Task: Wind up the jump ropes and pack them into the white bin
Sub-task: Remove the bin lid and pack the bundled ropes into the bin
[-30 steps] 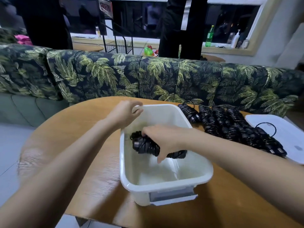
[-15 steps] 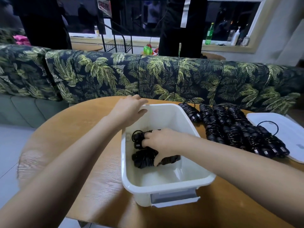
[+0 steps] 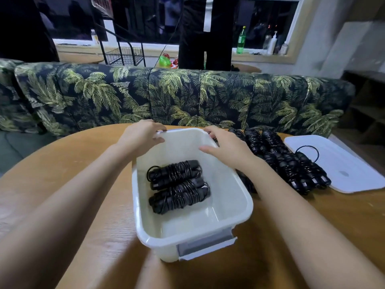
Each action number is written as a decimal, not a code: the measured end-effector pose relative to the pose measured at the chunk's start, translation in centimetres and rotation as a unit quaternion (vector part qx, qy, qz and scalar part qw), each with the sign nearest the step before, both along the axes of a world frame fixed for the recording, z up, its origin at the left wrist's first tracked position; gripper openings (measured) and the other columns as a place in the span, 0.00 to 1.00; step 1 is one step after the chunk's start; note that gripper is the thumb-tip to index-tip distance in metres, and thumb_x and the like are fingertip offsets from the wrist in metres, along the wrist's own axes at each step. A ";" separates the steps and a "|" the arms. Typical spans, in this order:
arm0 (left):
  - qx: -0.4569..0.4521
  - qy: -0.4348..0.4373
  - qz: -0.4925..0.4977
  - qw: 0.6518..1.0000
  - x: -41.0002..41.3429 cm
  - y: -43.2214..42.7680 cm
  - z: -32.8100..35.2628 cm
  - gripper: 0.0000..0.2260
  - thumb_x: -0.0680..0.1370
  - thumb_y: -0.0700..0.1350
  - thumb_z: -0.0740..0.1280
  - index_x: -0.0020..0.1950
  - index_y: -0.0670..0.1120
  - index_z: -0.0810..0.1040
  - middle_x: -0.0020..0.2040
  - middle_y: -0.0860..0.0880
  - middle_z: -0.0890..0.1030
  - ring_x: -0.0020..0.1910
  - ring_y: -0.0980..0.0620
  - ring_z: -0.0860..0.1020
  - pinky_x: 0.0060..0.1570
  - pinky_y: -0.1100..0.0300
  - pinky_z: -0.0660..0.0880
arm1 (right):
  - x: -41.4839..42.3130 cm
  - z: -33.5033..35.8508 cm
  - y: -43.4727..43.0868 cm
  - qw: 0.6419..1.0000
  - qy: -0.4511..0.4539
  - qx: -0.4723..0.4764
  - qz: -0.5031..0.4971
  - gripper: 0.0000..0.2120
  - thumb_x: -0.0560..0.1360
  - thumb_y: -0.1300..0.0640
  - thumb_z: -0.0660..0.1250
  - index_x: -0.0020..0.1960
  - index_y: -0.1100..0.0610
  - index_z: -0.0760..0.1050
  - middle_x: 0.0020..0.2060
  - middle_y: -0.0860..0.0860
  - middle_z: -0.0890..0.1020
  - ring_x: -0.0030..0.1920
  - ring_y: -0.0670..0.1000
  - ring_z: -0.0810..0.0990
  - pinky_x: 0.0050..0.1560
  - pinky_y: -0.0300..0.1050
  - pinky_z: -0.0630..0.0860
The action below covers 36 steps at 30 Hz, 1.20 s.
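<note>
Two wound jump ropes (image 3: 178, 185) are laid side by side in the white bin (image 3: 228, 197), below both hands. Its far-left corner is gripped by the left hand (image 3: 141, 138); the right hand (image 3: 228, 148) is held relaxed over the far-right rim, grasping nothing.

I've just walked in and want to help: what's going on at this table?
A person is packing wound-up jump ropes into a white bin on a round wooden table. Two wound ropes already lie side by side in it. The left hand grips the bin's far left corner. The right hand is at the far right corner, next to the row of wound ropes waiting on the table. The bin's lid lies beyond them.
</note>
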<state>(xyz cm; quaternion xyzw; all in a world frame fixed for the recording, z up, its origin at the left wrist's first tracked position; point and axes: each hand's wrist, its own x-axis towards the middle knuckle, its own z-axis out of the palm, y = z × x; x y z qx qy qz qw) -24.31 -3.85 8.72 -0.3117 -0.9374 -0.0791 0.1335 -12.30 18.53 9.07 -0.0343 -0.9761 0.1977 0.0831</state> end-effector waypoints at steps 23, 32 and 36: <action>0.030 -0.007 0.009 0.999 0.6 2.1 -0.3 0.15 0.77 0.52 0.68 0.63 0.52 0.77 0.57 0.47 0.80 0.55 0.44 0.77 0.44 0.55 0.71 | 0.2 -4.4 7.2 0.970 0.006 -0.082 -0.227 0.34 0.68 0.48 0.74 0.67 0.61 0.64 0.60 0.61 0.68 0.58 0.64 0.74 0.52 0.50 0.70; 0.074 -0.056 -0.004 0.996 0.8 2.1 0.0 0.11 0.77 0.49 0.68 0.57 0.47 0.81 0.51 0.47 0.83 0.50 0.45 0.79 0.46 0.54 0.76 | 4.5 5.7 -0.2 0.939 -0.168 -0.171 0.247 0.33 0.67 0.58 0.78 0.66 0.45 0.68 0.60 0.46 0.76 0.58 0.46 0.78 0.59 0.43 0.76; 0.086 -0.062 -0.015 0.994 0.7 1.7 -0.1 0.11 0.77 0.49 0.68 0.58 0.48 0.81 0.55 0.48 0.83 0.55 0.44 0.79 0.52 0.50 0.76 | 3.6 1.8 -4.3 0.902 -0.221 0.112 0.353 0.40 0.66 0.56 0.78 0.73 0.56 0.62 0.56 0.49 0.70 0.55 0.49 0.70 0.51 0.38 0.68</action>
